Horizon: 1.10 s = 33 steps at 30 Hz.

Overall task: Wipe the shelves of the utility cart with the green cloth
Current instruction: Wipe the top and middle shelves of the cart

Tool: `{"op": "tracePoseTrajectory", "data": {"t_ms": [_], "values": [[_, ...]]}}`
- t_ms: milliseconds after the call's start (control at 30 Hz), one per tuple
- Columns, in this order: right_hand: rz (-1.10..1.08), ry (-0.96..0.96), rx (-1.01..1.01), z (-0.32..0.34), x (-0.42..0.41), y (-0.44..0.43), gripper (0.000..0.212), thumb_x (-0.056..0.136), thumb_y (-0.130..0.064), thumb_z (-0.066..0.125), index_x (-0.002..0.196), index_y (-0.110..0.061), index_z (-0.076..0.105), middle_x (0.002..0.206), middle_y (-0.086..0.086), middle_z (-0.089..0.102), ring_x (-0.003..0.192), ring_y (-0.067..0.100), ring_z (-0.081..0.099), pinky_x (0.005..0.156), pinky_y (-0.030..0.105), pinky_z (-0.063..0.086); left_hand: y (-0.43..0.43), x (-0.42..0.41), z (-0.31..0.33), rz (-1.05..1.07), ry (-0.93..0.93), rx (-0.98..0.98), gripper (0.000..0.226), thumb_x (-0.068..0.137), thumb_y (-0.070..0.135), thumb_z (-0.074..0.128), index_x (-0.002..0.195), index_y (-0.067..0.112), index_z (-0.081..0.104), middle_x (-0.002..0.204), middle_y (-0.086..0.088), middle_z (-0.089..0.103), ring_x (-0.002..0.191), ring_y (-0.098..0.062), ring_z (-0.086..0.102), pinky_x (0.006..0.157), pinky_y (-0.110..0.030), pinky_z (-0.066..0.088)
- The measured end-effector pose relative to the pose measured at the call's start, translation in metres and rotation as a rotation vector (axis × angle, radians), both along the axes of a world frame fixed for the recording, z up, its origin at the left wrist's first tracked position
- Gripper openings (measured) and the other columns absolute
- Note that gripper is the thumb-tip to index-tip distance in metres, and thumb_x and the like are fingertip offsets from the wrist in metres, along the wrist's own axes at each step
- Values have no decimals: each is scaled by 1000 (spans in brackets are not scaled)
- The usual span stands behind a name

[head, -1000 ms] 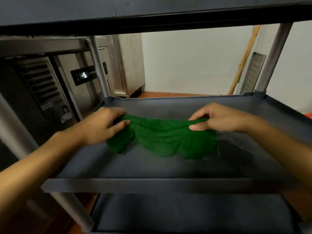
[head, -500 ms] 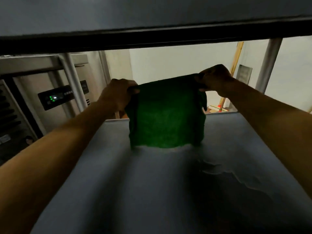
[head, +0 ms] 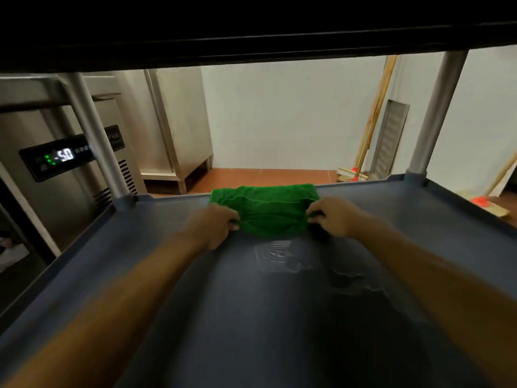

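Observation:
The green cloth (head: 265,210) lies folded on the grey cart shelf (head: 156,261), close to the shelf's far rim. My left hand (head: 215,224) pinches the cloth's near left corner. My right hand (head: 333,218) pinches its near right corner. Both arms reach far in over the shelf. A wet streak (head: 279,254) shines on the shelf just in front of the cloth. The dark underside of the upper shelf (head: 251,29) hangs overhead.
Metal cart posts stand at the far left (head: 95,135) and far right (head: 436,113) corners. A steel fridge with a lit display (head: 58,159) is on the left. Brooms (head: 369,127) lean on the white wall beyond, over a red tile floor.
The cloth, held up stretched between both hands half a second ago, now lies down folded at the far end of the shelf. Both hands have moved forward with it.

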State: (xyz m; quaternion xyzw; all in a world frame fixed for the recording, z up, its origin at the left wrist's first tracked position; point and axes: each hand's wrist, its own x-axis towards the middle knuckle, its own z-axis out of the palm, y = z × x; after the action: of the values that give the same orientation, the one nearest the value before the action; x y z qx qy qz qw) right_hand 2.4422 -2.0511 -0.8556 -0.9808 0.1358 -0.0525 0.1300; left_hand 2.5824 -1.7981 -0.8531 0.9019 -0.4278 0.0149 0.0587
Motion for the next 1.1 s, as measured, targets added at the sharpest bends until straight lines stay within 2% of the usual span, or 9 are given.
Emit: {"op": "tracePoseTrajectory", "data": {"t_ms": [133, 300, 467, 600, 800, 1000, 1100], "values": [[12, -60, 33, -8, -21, 3, 29, 98, -14, 53, 124, -13, 66, 127, 8, 65, 117, 25, 57, 102, 33, 38, 18, -12, -14, 18, 12, -38, 26, 102, 32, 50, 121, 22, 64, 118, -8, 67, 108, -29, 63, 94, -44, 50], [48, -51, 39, -9, -49, 9, 30, 99, -15, 52, 127, -14, 64, 128, 9, 65, 115, 24, 59, 102, 32, 42, 32, -38, -8, -3, 14, -23, 19, 102, 36, 48, 106, 23, 61, 108, -7, 66, 100, -28, 62, 86, -41, 50], [93, -5, 28, -4, -89, 29, 32, 101, -21, 50, 131, -18, 61, 134, 3, 61, 122, 21, 56, 105, 32, 40, 53, -66, -1, -44, 22, 38, 20, 102, 37, 47, 107, 23, 61, 107, -3, 65, 97, -21, 61, 85, -37, 48], [131, -19, -16, -6, -123, 42, 32, 101, -23, 50, 130, -20, 61, 132, 1, 63, 121, 19, 58, 103, 30, 41, 72, -93, -4, -92, 8, 75, 18, 102, 40, 46, 107, 27, 58, 104, 1, 65, 94, -16, 59, 74, -32, 41], [130, -29, -3, -5, -160, 60, 32, 100, -23, 51, 131, -21, 61, 134, 0, 61, 123, 17, 56, 106, 29, 39, 96, -128, -2, -100, 5, 50, 18, 102, 41, 47, 107, 27, 57, 102, -1, 66, 94, -21, 62, 80, -40, 51], [159, -29, -3, -3, -188, 70, 32, 100, -25, 51, 131, -23, 61, 131, 0, 64, 117, 16, 60, 104, 31, 43, 114, -157, 4, -113, 18, 29, 18, 101, 41, 48, 103, 27, 58, 99, 0, 67, 94, -21, 62, 77, -38, 48], [159, -35, 2, -5, -204, 76, 33, 100, -26, 51, 131, -23, 61, 131, 0, 64, 116, 16, 61, 101, 27, 42, 124, -172, 4, -121, 14, 20, 17, 101, 43, 48, 100, 28, 57, 97, 1, 67, 92, -20, 62, 74, -37, 47]]}}
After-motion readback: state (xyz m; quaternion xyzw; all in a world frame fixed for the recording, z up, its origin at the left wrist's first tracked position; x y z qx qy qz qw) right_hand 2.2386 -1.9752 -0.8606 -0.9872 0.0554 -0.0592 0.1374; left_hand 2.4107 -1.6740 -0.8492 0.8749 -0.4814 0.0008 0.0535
